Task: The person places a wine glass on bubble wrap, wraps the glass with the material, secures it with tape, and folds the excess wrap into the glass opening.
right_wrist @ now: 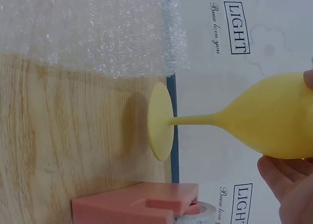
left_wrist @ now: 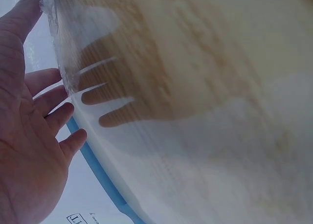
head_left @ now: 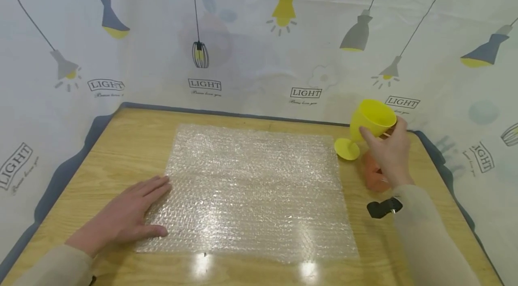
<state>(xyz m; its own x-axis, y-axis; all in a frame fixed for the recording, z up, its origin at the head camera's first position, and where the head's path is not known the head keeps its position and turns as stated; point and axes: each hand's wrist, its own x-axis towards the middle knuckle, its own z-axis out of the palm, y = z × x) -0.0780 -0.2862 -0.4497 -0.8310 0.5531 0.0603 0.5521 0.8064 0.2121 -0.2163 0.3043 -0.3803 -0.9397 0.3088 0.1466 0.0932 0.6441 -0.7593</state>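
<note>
The yellow goblet (head_left: 358,117) was in the person's right hand (head_left: 389,151), over the far right part of the desk (head_left: 117,155), just beyond the right edge of a sheet of bubble wrap (head_left: 255,191). The thumb and fingers of that hand gripped the bowl from opposite sides, leaving the stem and round foot free. The foot was raised a little off the wood in the right wrist view, with a shadow beside it, and in the head view the mouth faced up and towards the wearer. The bubble wrap lay spread flat across the middle of the desk, its surface glinting. At its left edge the left hand (head_left: 121,214) held nothing, its fingers extended and its thumb apart from them; the fingertips reached the margin of the sheet, though how firmly they touched it could not be told. A red-orange tape dispenser (head_left: 376,180) with a clear roll (right_wrist: 199,212) stood near the goblet, partly hidden by the right hand in the head view. A black strap (head_left: 384,208) showed at the right wrist, below a pale sleeve (head_left: 429,236). Behind the desk hung a white cloth (head_left: 251,16) printed with lamps and the word LIGHT, with a dark blue border (head_left: 234,114) along the desk's back edge.
</note>
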